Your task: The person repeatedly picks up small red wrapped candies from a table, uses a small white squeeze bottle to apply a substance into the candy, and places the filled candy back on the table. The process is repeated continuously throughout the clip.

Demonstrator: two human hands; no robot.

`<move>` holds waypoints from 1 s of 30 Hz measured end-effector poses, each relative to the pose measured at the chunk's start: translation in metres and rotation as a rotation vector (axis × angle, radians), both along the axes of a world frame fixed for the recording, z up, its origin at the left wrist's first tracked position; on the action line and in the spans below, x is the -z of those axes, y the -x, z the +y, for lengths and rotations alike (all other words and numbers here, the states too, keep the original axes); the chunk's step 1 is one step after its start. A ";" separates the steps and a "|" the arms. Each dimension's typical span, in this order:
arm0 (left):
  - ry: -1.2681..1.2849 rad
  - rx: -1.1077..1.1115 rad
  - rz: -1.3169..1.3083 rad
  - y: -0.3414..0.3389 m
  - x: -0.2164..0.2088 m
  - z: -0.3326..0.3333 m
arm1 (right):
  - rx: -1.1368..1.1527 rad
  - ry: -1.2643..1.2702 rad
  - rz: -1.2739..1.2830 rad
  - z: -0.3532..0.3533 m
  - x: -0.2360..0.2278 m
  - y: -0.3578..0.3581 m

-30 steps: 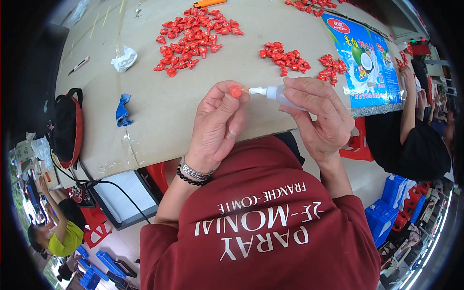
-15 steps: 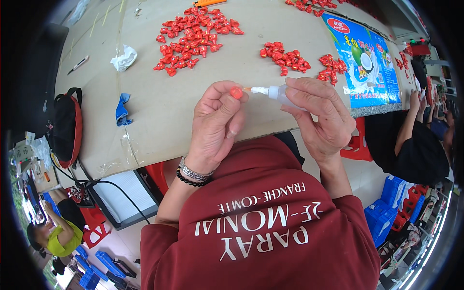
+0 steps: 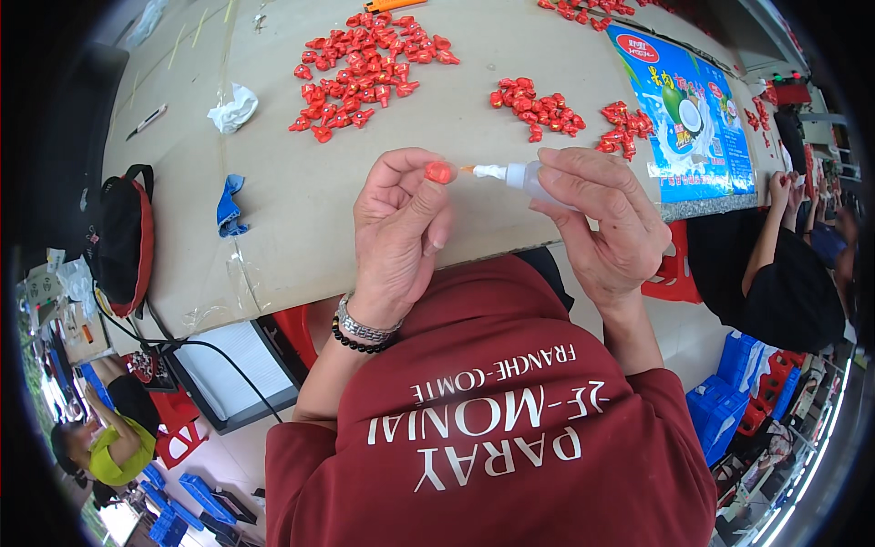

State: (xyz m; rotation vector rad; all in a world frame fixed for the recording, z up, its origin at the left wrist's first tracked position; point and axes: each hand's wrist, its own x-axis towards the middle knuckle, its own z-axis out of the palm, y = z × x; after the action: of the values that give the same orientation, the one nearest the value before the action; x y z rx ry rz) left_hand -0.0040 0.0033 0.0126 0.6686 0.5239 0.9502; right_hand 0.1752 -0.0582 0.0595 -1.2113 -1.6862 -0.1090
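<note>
Between the thumb and fingers of my left hand [image 3: 401,210] is a small red plastic piece [image 3: 439,172], held above the table's near edge. My right hand [image 3: 606,214] grips a translucent squeeze bottle [image 3: 540,181] lying sideways, its white nozzle [image 3: 490,170] and thin orange tip pointing left at the red piece. A small gap shows between tip and piece. Farther off on the table, a big pile of similar red pieces [image 3: 365,77] lies ahead to the left. Smaller clusters of red pieces [image 3: 538,109] lie ahead to the right.
On the table [image 3: 301,219] are a crumpled white tissue [image 3: 233,109], a blue cloth scrap [image 3: 231,206], a pen [image 3: 147,122], an orange-handled tool [image 3: 394,5] and a blue printed sheet [image 3: 684,114]. A black-and-red bag [image 3: 126,239] sits at the left edge. Another person [image 3: 775,255] works at right.
My left hand has shifted slightly left with the red piece, which has turned and stands farther from the nozzle tip. My right hand and the bottle are nearly unmoved.
</note>
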 end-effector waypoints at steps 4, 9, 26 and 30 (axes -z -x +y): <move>-0.019 -0.008 -0.008 0.000 0.003 0.001 | -0.003 -0.003 0.010 -0.002 -0.003 0.001; 0.011 -0.009 -0.032 -0.001 0.002 0.000 | -0.003 -0.005 0.019 -0.002 -0.002 0.002; 0.056 0.045 -0.100 -0.001 0.002 -0.001 | -0.025 0.014 0.052 -0.003 -0.002 0.006; 0.060 0.043 -0.104 -0.002 0.002 -0.001 | -0.030 0.017 0.047 -0.003 -0.002 0.007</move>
State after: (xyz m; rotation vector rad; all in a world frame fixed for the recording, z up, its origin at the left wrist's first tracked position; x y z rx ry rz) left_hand -0.0025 0.0028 0.0102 0.5708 0.4423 0.9204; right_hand 0.1686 -0.0613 0.0610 -1.1916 -1.6673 -0.0476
